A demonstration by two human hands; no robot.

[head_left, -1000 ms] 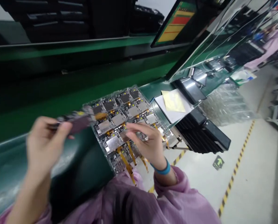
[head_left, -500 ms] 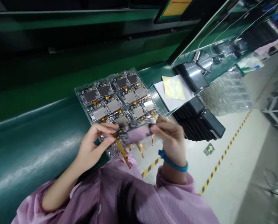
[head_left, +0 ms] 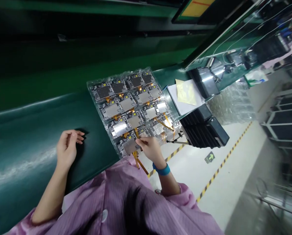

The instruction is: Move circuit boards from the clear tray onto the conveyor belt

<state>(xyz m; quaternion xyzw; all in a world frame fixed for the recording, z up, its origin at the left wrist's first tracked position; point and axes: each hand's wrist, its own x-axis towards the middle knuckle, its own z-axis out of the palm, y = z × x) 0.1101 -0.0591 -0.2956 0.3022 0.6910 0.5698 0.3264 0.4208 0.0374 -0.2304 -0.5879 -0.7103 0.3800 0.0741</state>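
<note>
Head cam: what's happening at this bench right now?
A person in a pink smock sits at a green belt with a clear tray of circuit boards. The right hand pinches the edge of a board in the tray's near row. The left hand rests empty on the belt, fingers loosely curled. Yellow paper lies right of the tray.

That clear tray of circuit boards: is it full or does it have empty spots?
Nearly full: boards fill most pockets of the tray; whether any near-edge pocket by the right hand is empty, cannot tell.
</note>
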